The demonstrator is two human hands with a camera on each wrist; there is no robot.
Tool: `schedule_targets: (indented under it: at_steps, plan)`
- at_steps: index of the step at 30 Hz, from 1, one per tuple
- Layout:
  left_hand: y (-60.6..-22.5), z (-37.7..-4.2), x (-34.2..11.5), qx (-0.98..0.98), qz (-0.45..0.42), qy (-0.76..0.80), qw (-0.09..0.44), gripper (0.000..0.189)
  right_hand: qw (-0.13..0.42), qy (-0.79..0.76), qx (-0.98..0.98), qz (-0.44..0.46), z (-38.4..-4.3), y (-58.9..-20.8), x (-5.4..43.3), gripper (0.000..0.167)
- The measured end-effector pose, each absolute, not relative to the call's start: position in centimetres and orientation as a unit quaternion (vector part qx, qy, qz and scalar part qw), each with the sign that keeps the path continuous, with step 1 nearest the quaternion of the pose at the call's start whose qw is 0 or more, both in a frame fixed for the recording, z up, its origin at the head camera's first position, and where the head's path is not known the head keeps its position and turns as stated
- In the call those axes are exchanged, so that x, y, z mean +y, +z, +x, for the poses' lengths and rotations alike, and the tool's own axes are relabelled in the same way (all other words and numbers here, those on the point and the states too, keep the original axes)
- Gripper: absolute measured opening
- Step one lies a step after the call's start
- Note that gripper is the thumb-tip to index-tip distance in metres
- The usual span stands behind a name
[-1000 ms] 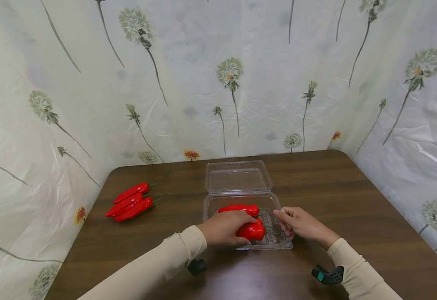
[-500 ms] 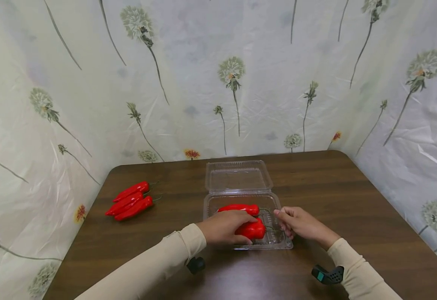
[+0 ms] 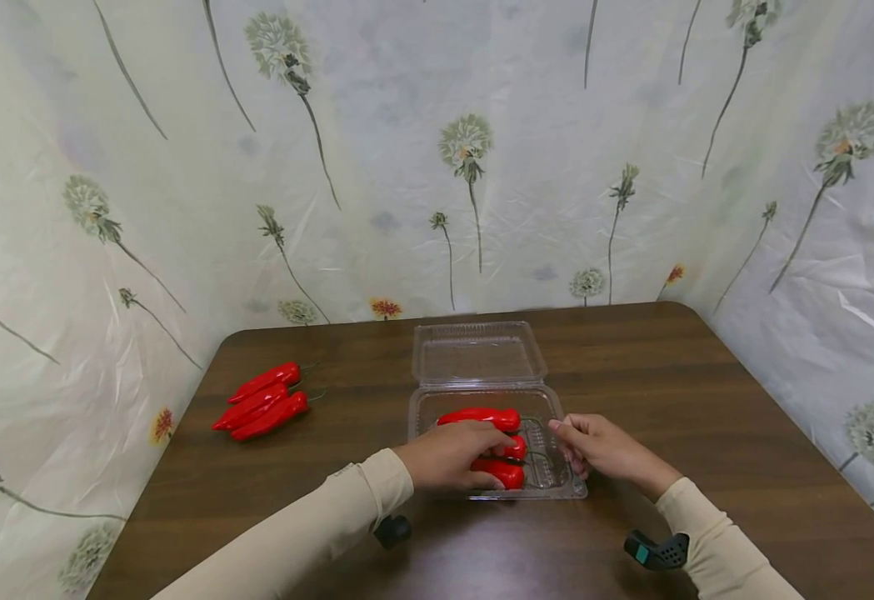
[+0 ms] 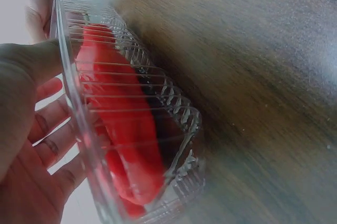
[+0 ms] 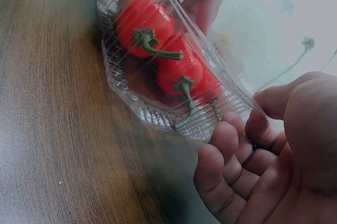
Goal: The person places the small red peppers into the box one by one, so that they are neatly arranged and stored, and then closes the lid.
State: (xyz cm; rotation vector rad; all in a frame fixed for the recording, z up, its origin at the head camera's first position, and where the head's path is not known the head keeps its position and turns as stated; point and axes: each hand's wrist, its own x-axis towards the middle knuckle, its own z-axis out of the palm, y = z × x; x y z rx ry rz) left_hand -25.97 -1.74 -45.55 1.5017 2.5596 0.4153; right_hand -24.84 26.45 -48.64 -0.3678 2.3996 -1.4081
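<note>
Three red peppers lie side by side in the base of a clear plastic clamshell container (image 3: pixel 579 490): a far pepper (image 3: pixel 481 417), a middle pepper (image 3: pixel 515 447) and a near pepper (image 3: pixel 502 475). My left hand (image 3: pixel 447 454) is over the left part of the container, partly covering the middle and near peppers. In the left wrist view, its thumb reaches over the rim by the near pepper (image 4: pixel 124 124), fingers spread and loosely bent. My right hand (image 5: pixel 263 150) pinches the container's right rim between thumb and forefinger. Green stems point toward that side.
Several more red peppers (image 3: pixel 264 404) lie grouped on the left of the brown wooden table (image 3: pixel 631 375). The container's lid (image 3: pixel 479 354) is folded back flat behind its base. A flower-printed sheet (image 3: pixel 377 167) hangs behind the table.
The near pepper has shifted down toward the container's front wall, out of my left hand's grip, uncovering the middle pepper. My left hand hardly moves; my right hand stays at the rim.
</note>
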Motion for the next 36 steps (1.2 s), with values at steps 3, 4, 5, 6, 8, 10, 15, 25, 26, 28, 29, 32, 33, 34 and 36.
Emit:
schedule_targets:
  at_steps: [3, 4, 5, 6, 8, 10, 15, 25, 26, 28, 29, 32, 33, 34, 36]
  plan:
    - [-45.7, -26.0, -1.8, 0.852, 0.500, 0.137, 0.071, 0.052, 0.168, -0.497, 0.842, -0.128, -24.8, -48.7, 26.4, 0.044]
    - [-45.7, -26.0, -1.8, 0.852, 0.500, 0.137, 0.071, 0.052, 0.168, -0.498, 0.841, -0.127, -24.8, -48.7, 26.4, 0.044]
    - [-45.7, -26.0, -1.8, 0.852, 0.500, 0.138, 0.071, 0.052, 0.168, -0.498, 0.841, -0.127, -24.8, -48.6, 26.4, 0.044]
    - [-45.7, -25.9, -1.9, 0.852, 0.499, 0.141, 0.072, 0.052, 0.168, -0.498, 0.841, -0.127, -24.8, -48.6, 26.4, 0.044]
    - [-45.6, -25.9, -2.2, 0.851, 0.497, 0.150, 0.075, 0.053, 0.168, -0.497, 0.841, -0.128, -24.8, -48.6, 26.4, 0.045]
    - [-45.4, -25.9, -2.5, 0.852, 0.491, 0.166, 0.078, 0.054, 0.169, -0.495, 0.843, -0.129, -24.8, -48.5, 26.4, 0.045]
    - [-45.1, -25.9, -3.9, 0.863, 0.458, 0.198, 0.080, 0.052, 0.173, -0.490, 0.845, -0.126, -24.7, -48.4, 26.4, 0.045]
    - [-44.4, -27.1, -7.2, 0.877, 0.414, 0.240, 0.050, 0.056, 0.173, -0.497, 0.841, -0.124, -24.8, -48.5, 26.5, 0.044]
    - [-44.3, -27.2, -7.6, 0.876, 0.408, 0.251, 0.051, 0.056, 0.173, -0.498, 0.841, -0.124, -24.8, -48.5, 26.5, 0.045]
    - [-43.9, -27.4, -8.7, 0.876, 0.393, 0.275, 0.054, 0.057, 0.174, -0.498, 0.841, -0.124, -24.8, -48.6, 26.5, 0.045]
    - [-43.8, -27.6, -9.3, 0.875, 0.386, 0.287, 0.051, 0.057, 0.174, -0.496, 0.842, -0.124, -24.8, -48.5, 26.5, 0.045]
    - [-43.5, -28.0, -11.2, 0.875, 0.370, 0.311, 0.033, 0.056, 0.175, -0.491, 0.845, -0.118, -24.8, -48.5, 26.4, 0.046]
    - [-43.4, -28.2, -12.0, 0.876, 0.363, 0.315, 0.025, 0.056, 0.175, -0.489, 0.846, -0.120, -24.7, -48.5, 26.3, 0.046]
    - [-43.3, -28.3, -12.7, 0.878, 0.358, 0.318, 0.015, 0.055, 0.175, -0.489, 0.846, -0.121, -24.7, -48.4, 26.3, 0.046]
    - [-43.3, -28.6, -14.2, 0.883, 0.340, 0.324, 0.007, 0.055, 0.175, -0.488, 0.847, -0.122, -24.7, -48.3, 26.3, 0.046]
